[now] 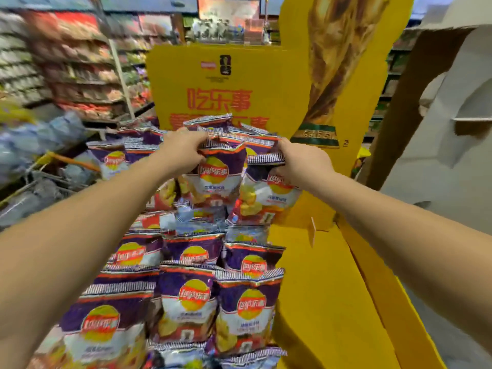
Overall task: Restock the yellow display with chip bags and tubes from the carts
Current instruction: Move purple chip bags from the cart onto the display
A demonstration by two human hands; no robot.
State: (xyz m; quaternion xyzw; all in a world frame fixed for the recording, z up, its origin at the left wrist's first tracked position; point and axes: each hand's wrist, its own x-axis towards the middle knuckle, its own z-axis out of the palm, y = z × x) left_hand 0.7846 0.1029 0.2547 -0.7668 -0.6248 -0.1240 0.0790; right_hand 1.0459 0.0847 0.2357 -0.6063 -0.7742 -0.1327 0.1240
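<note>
The yellow cardboard display (pixel 314 275) stands in front of me, its tiers packed with several purple chip bags (pixel 191 299). At the top tier my left hand (pixel 183 150) pinches the upper seam of an upright purple chip bag (pixel 218 177). Beside it, my right hand (pixel 298 161) grips the top edge of a second purple chip bag (pixel 269 198). Both bags stand against the yellow back panel (pixel 229 83) with red lettering. No tubes are in view.
A cart (pixel 40 187) with pale blue bags sits at the left. Store shelving (pixel 66 65) runs behind it. A trophy-shaped cardboard cutout (pixel 338 62) rises at the display's right, and a white cardboard structure (pixel 439 129) stands further right. The display's right compartment shows bare yellow cardboard.
</note>
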